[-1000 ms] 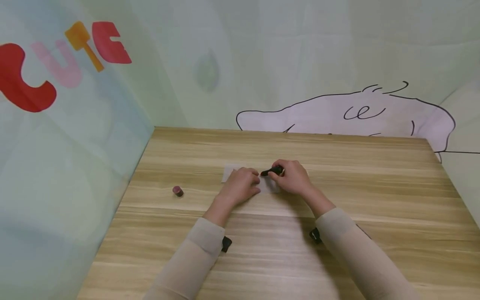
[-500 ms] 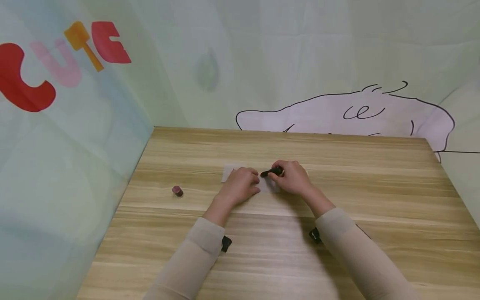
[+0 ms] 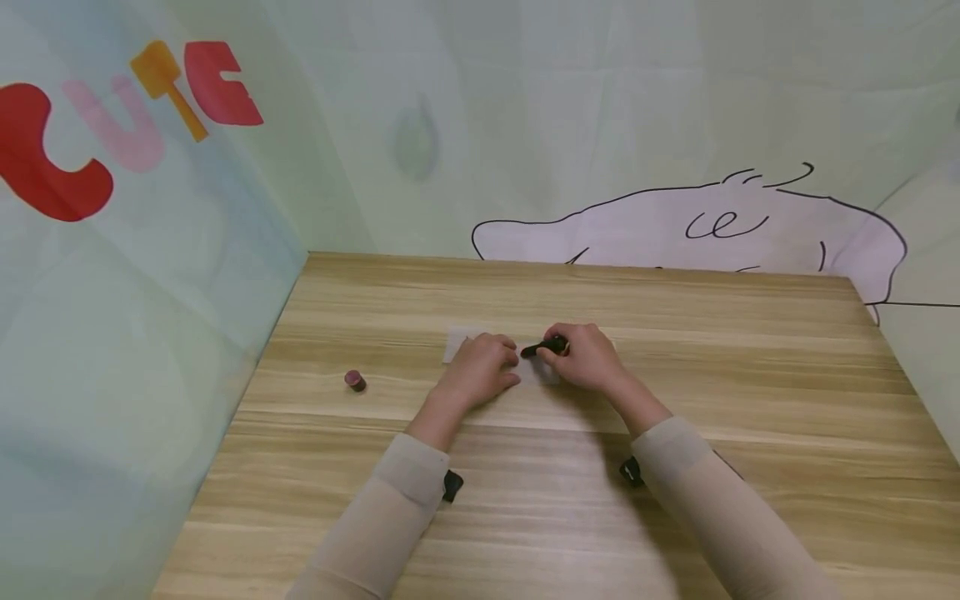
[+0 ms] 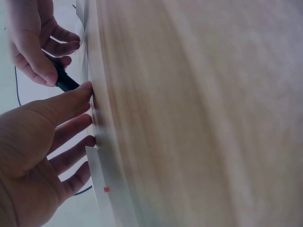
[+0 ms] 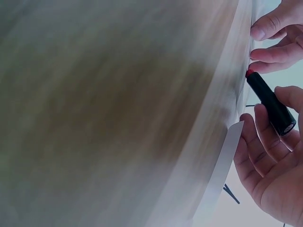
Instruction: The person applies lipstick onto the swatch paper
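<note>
Between the thumb and fingers of my right hand [image 3: 588,358] a black lipstick [image 5: 271,101] is pinched at a slant. Its red tip points down at the paper, as the right wrist view shows. The white paper [image 3: 457,343] lies flat on the table, partly hidden under both hands, with its edges lifting a little in the wrist views. My left hand [image 3: 478,368] rests its fingertips on the paper just left of the lipstick's tip, fingers spread and relaxed. A small red mark [image 4: 106,189] shows by the paper's edge in the left wrist view.
A short dark-red cylinder [image 3: 356,382] stands on the wooden table [image 3: 300,467], left of the hands. Black wrist-camera parts [image 3: 452,486] show beside the sleeves. Printed cloth walls [image 3: 375,167] border the table at the back and left.
The lipstick's tip and my right hand have shifted very slightly toward me. My left hand has stayed in place on the paper.
</note>
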Available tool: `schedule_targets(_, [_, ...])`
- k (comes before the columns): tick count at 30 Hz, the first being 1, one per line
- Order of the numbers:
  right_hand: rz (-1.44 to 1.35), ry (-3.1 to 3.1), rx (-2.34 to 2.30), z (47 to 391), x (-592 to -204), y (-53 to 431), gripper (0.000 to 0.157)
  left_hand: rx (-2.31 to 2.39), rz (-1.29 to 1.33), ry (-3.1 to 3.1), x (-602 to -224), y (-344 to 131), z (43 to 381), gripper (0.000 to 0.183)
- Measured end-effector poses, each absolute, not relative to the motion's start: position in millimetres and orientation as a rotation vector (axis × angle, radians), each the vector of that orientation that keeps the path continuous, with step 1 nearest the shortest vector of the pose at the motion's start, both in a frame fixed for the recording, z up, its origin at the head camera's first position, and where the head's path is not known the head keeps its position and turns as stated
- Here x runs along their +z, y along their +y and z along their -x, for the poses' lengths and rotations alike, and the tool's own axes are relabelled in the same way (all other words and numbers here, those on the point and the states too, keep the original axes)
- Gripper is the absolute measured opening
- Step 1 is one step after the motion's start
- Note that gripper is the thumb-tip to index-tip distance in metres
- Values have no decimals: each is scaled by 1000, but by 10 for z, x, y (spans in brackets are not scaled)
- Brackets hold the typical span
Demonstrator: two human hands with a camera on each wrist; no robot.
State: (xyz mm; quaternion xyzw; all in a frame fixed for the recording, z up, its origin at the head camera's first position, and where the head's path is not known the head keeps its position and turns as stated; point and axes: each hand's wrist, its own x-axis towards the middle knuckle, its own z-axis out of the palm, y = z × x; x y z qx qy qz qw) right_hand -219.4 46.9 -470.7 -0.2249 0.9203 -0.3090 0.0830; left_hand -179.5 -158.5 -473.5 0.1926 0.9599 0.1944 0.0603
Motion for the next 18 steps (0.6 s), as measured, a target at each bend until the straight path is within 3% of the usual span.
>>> schedule_targets(18, [692,2734,-930,2184,-4745,514,21,594,-569,2908,-4757,-1583,1792,26])
